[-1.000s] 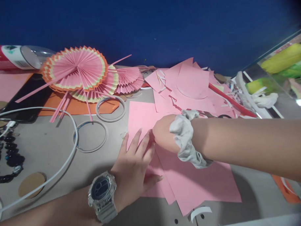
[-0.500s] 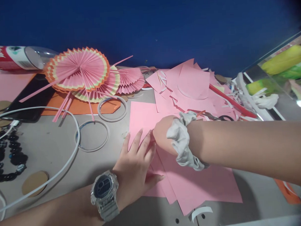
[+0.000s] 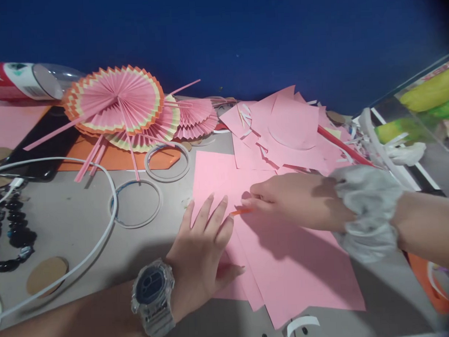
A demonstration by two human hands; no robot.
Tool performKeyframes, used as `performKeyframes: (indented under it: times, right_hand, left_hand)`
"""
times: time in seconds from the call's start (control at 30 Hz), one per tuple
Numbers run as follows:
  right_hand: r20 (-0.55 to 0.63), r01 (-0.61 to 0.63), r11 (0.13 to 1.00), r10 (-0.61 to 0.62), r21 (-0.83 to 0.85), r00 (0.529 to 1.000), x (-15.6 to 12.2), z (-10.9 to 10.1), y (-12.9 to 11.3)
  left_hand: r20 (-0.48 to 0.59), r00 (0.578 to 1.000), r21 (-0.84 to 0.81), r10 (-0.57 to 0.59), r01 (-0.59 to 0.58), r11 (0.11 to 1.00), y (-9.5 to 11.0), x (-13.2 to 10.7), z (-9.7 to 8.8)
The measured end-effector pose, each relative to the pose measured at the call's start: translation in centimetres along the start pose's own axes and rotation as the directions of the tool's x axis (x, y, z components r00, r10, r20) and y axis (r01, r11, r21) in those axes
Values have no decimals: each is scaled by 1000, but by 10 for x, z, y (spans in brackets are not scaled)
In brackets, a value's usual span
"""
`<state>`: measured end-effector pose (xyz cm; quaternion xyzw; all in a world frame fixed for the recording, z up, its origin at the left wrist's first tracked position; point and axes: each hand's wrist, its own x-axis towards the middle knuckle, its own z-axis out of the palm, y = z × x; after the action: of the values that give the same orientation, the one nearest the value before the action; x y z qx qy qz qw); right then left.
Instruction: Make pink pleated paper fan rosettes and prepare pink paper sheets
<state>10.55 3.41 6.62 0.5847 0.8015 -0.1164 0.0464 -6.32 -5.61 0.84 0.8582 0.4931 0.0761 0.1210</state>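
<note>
My left hand (image 3: pixel 203 250), with a watch at its wrist, lies flat with fingers spread on pink paper sheets (image 3: pixel 294 269). My right hand (image 3: pixel 273 198), a grey scrunchie (image 3: pixel 369 207) round its wrist, is closed in a pinch just above the same sheets. From its fingertips a thin orange strip (image 3: pixel 241 212) sticks out toward my left index finger. The strip's other end is hidden in my right hand. The sheets overlap at slightly different angles.
Pleated paper fans (image 3: pixel 119 101) with pink strips lie at the back left, beside a plastic bottle (image 3: pixel 22 82) and a phone (image 3: pixel 35 145). Two rings (image 3: pixel 137 203), a white cable (image 3: pixel 113 192) and black beads (image 3: pixel 16 234) are at left. Cut pink scraps (image 3: pixel 292 122) pile behind my right hand.
My right hand has drawn away from my left fingers to the right, and the orange strip now shows between them. My left hand stays flat on the paper.
</note>
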Motion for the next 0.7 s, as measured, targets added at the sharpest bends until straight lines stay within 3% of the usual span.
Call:
performKeyframes:
  times: [0.03,0.1,0.33,0.57,0.7]
  right_hand:
    - [167,115,993,-109,-28,980,1,-4,4]
    - [301,213,976,-193,-36,934,0,-9,12]
    - [221,161,980,-183,115,958,-19,5,15]
    - [361,39,945,-161,325,919,-37,4,7]
    - [418,-83,850,-169,520,892,-32,8,4]
  left_hand:
    - [-7,1000,2,6,-6,1000,0,0,1]
    - [-28,999,6,19,-19,1000,-1,-1,3]
    - [-35,999,15,36,-36,999,-2,-2,7]
    - [-118,992,7,46,-45,999,-3,-3,12]
    - [-138,989,7,47,-47,999,-3,-3,14]
